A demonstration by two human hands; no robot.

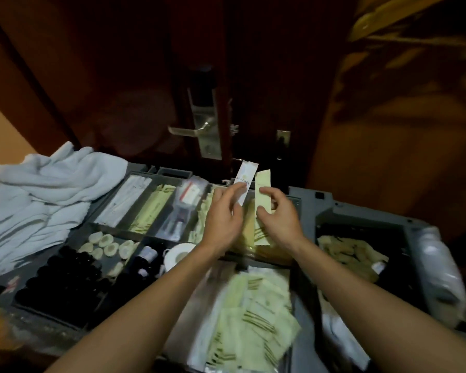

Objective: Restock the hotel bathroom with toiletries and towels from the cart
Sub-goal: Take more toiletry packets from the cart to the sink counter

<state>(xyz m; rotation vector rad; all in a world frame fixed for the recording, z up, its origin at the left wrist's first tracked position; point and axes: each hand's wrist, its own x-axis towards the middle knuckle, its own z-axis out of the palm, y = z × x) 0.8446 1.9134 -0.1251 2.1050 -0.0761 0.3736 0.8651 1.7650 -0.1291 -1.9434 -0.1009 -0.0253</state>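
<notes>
Sachets upright over the housekeeping cart (307, 196), one in each hand.

The left hand (222, 211) pinches a white sachet (246, 179) by its lower half between thumb and fingers. The right hand (277, 214) grips a pale green sachet (262, 189) about mid-length with curled fingers. Both packets stand with their long axes near vertical and rise above the hands, side by side; whether their edges touch I cannot tell. The hands are level, so neither looks better placed to carry them off. Directly beneath is the cart's divided tray, with more green sachets (253, 305) and dark bottles (65, 281). White towels (43, 189) are heaped at its left. A dark wooden door (267, 76) with a metal lever lock (197, 129) stands just behind the cart, and the room is dim.
</notes>
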